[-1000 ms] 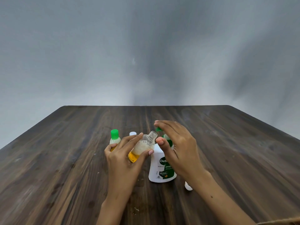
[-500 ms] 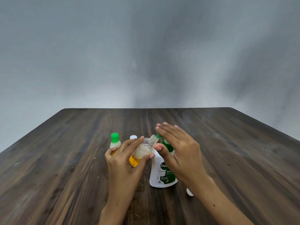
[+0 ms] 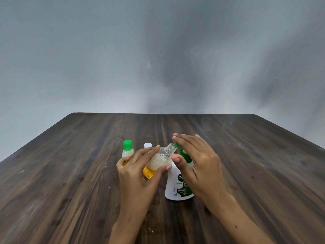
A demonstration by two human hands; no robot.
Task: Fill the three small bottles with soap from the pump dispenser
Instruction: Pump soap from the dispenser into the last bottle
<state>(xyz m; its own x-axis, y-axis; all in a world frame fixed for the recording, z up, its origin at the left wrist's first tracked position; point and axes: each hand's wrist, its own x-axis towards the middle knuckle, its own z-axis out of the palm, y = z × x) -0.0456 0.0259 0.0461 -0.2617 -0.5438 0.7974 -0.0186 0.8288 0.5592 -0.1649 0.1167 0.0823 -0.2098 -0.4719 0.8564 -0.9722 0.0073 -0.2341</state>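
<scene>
Uncapped bottle (image 3: 161, 162) tilted in left hand (image 3: 139, 175) grip; right hand (image 3: 198, 162) flat over pump dispenser (image 3: 177, 187).

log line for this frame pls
step: filling open bottle | left hand: holds bottle tilted, mouth at nozzle | right hand: flat on pump dispenser | green-capped bottle: standing, capped
</scene>
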